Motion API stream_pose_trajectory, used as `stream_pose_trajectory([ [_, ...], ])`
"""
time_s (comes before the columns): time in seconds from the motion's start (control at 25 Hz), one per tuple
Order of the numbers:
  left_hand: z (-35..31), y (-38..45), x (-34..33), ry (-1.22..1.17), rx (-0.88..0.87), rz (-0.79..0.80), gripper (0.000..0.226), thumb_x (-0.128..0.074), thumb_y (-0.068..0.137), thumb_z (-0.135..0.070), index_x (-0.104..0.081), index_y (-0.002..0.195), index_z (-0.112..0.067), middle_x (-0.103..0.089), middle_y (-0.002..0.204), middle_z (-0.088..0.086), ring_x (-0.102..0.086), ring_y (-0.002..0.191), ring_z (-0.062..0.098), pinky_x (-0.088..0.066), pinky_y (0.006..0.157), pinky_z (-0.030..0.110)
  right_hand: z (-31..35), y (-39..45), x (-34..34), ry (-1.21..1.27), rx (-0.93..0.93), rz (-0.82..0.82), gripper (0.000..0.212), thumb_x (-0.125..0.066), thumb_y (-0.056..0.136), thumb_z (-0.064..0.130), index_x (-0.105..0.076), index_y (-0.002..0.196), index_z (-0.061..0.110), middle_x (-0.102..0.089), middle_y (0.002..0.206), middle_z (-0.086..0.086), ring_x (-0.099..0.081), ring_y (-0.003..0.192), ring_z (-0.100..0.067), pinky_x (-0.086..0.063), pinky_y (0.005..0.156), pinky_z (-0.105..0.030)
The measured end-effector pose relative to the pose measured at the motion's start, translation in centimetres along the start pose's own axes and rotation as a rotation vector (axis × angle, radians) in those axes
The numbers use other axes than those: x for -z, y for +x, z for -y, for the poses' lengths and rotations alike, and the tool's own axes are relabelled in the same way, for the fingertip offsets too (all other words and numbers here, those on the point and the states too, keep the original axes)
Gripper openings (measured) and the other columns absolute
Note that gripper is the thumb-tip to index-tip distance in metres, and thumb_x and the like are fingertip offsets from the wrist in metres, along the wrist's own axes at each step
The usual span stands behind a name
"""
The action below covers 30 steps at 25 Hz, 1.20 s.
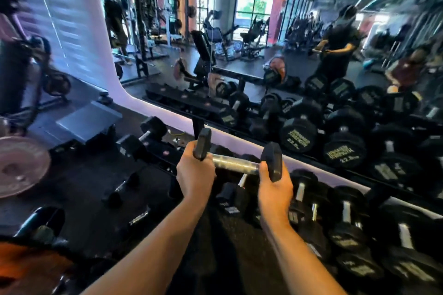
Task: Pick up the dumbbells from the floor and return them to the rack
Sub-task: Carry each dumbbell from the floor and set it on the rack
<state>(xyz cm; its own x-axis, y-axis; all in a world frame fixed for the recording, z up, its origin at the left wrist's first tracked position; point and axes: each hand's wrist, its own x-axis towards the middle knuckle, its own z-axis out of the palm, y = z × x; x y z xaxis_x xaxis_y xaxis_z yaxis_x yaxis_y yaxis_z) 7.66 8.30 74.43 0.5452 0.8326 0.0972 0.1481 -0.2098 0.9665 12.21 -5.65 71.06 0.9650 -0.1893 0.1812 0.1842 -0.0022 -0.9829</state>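
Far left, a pale weight plate (16, 165) blurs at the frame edge. Right of it, a small dumbbell (141, 137) lies on the rack (165, 153) top tier – black trays, mostly bare here. Centre: left hand (195, 173) closed around the left head of a held dumbbell (236, 164), fingers wrapped by the steel handle. Right hand (275, 187) clamps the right head from below. The bar is held roughly level above the rack, just in front of the mirror (239, 43), not seated in a tray. Right of the hands, rows of round dumbbells (345, 218) fill the rack – labels too blurred to read.
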Motion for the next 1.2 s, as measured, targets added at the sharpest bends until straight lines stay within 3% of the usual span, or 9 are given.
stream_pose_trajectory([
  [0.08,-0.4,3.1,0.2,-0.015,0.023,-0.034,0.023,-0.061,0.083,-0.018,-0.065,0.095,-0.037,-0.062,0.058,-0.013,-0.062,0.059,0.003,-0.036,0.056,0.028,0.1,1.5,-3.2,0.029,-0.005,0.018,0.045,-0.068,0.097,0.025,-0.062,0.141,0.022,-0.071,0.118,0.008,-0.064,0.114,-0.017,-0.048,0.096,-0.032],
  [0.24,-0.3,9.8,-0.6,-0.047,0.06,-0.064,0.022,-0.062,0.083,-0.019,-0.062,0.094,-0.038,-0.068,0.073,-0.01,-0.066,0.077,0.02,-0.046,0.069,0.035,0.3,5.3,-9.7,0.019,-0.013,0.055,0.044,-0.069,0.096,0.028,-0.063,0.139,0.024,-0.071,0.122,0.005,-0.064,0.115,-0.018,-0.047,0.094,-0.032],
  [0.44,-0.3,18.2,-3.1,-0.071,0.084,-0.129,0.026,-0.064,0.083,-0.019,-0.06,0.088,-0.044,-0.062,0.069,-0.016,-0.059,0.067,0.008,-0.038,0.056,0.025,-0.6,11.3,-17.2,0.05,-0.053,0.108,0.038,-0.069,0.095,0.027,-0.066,0.134,0.028,-0.073,0.117,0.005,-0.066,0.112,-0.018,-0.051,0.1,-0.041],
  [0.52,0.1,22.3,-4.8,-0.104,0.104,-0.16,0.031,-0.061,0.081,-0.019,-0.057,0.081,-0.049,-0.064,0.07,-0.015,-0.056,0.065,0.0,-0.035,0.053,0.02,-1.5,14.6,-20.8,0.064,-0.041,0.139,0.037,-0.069,0.095,0.028,-0.067,0.131,0.031,-0.073,0.113,0.009,-0.066,0.108,-0.014,-0.052,0.094,-0.037],
  [0.72,0.3,33.4,-10.4,-0.13,0.142,-0.249,0.03,-0.057,0.077,-0.019,-0.056,0.082,-0.048,-0.065,0.075,-0.013,-0.06,0.07,0.008,-0.045,0.065,0.03,-4.7,24.9,-30.5,0.1,-0.011,0.249,0.03,-0.068,0.094,0.023,-0.07,0.124,0.03,-0.074,0.106,0.004,-0.068,0.102,-0.012,-0.052,0.093,-0.032],
  [0.84,-0.5,41.3,-14.4,-0.139,0.154,-0.345,0.021,-0.059,0.081,-0.022,-0.062,0.091,-0.041,-0.065,0.075,-0.013,-0.062,0.073,0.012,-0.043,0.069,0.032,-5.7,32.4,-37.4,0.094,-0.031,0.271,0.033,-0.069,0.093,0.024,-0.07,0.125,0.024,-0.073,0.114,0.003,-0.066,0.105,-0.009,-0.05,0.088,-0.015],
  [1.0,-1.0,50.0,-18.0,-0.182,0.169,-0.443,0.019,-0.061,0.082,-0.023,-0.062,0.092,-0.04,-0.065,0.077,-0.013,-0.064,0.077,0.016,-0.047,0.069,0.033,-6.5,39.7,-45.3,0.066,-0.044,0.328,0.036,-0.071,0.091,0.028,-0.07,0.126,0.02,-0.073,0.117,0.001,-0.067,0.11,-0.018,-0.051,0.097,-0.033],
  [1.08,-0.7,54.0,-19.5,-0.189,0.167,-0.475,0.018,-0.063,0.083,-0.025,-0.064,0.098,-0.037,-0.066,0.078,-0.013,-0.065,0.078,0.016,-0.05,0.07,0.034,-7.0,42.8,-48.8,0.07,-0.042,0.371,0.035,-0.071,0.09,0.027,-0.071,0.125,0.021,-0.074,0.114,0.003,-0.068,0.107,-0.016,-0.052,0.095,-0.032],
  [1.2,0.0,60.6,-21.8,-0.213,0.176,-0.508,0.016,-0.064,0.086,-0.029,-0.064,0.099,-0.038,-0.063,0.074,-0.017,-0.059,0.071,0.001,-0.039,0.059,0.025,-8.2,47.4,-54.5,0.073,-0.004,0.432,0.032,-0.07,0.091,0.022,-0.071,0.123,0.021,-0.074,0.112,0.004,-0.069,0.106,-0.013,-0.053,0.095,-0.031],
])
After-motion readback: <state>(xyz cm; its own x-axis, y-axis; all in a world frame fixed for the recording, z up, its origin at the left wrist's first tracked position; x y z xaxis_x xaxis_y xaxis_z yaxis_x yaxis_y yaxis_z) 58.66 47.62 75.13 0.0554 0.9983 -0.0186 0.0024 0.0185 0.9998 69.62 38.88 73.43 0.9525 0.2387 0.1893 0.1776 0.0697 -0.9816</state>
